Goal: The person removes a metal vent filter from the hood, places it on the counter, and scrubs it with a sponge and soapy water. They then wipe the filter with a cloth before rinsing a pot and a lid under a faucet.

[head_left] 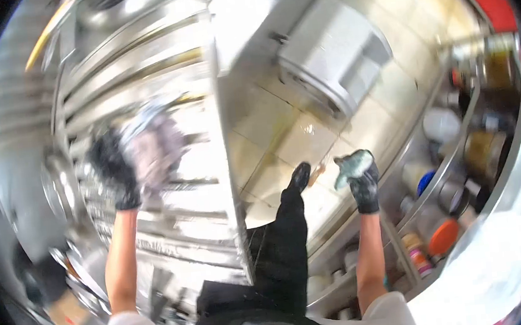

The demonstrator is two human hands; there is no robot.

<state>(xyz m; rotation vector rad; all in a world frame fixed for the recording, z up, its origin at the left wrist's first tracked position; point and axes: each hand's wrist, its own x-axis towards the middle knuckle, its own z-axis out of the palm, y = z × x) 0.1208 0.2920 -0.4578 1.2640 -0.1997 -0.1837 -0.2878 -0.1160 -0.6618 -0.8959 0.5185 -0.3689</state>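
Observation:
My left hand, in a black glove, is closed on a greyish-pink cloth over the slatted metal rack at the left. Motion blurs the hand and the cloth. My right hand, also black-gloved, grips a pale green crumpled cloth above the tiled floor, near the shelves at the right. Both arms are stretched forward and far apart.
A large grey bin or box stands on the tiled floor ahead. Shelves with jars and containers line the right side, with an orange lid among them. Metal pans and a cardboard piece lie at the lower left.

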